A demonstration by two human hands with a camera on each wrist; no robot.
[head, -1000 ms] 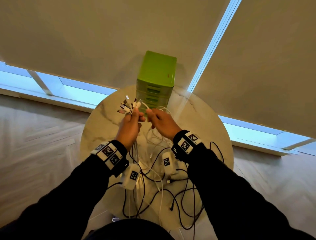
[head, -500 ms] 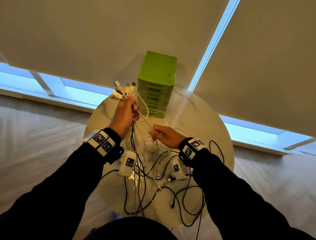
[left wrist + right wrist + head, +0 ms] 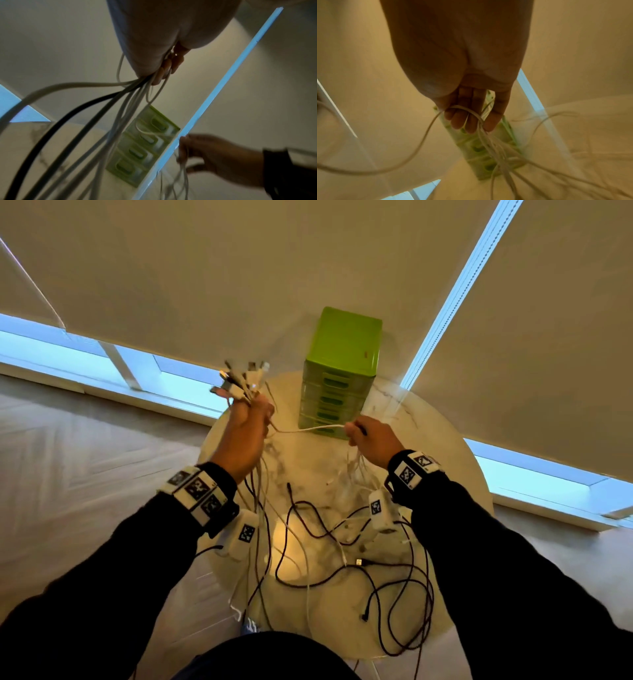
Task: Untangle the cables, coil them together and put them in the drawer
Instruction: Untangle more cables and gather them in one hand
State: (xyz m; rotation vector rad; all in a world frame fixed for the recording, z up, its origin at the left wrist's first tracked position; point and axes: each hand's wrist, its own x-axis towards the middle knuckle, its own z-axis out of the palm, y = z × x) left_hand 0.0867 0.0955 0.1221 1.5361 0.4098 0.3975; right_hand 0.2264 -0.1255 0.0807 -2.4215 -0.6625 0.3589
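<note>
So I'm mid-untangle here, nowhere near coiling yet. My left hand [image 3: 247, 430] is fisted around a bunch of cables [image 3: 342, 549] just below their plug ends [image 3: 239, 380], which fan out above the fist, and the strands, white ones and dark ones, drop out the bottom of the hand toward the round marble table [image 3: 455, 474]. My right hand [image 3: 371, 440] sits off to the side, level with the left and apart from it, fingers curled on a few thin white strands; one white cable [image 3: 308, 429] runs fairly taut between the two hands, right in front of the green drawer unit [image 3: 342, 371]. The right wrist view shows that strand looped over the fingers [image 3: 467, 121] with more thin ones trailing down. Most of the length is loose on the table, with dark cables looping all over the near half and some hanging off the edge. All the drawers look closed as far as I can tell. My guess for the next move: keep the plug bundle pinned in the left and run the right down along the strands to comb them free, going easy so the dark loops don't cinch into a knot or drag stuff off the table. Coiling comes after, and one drawer has to be opened.
</note>
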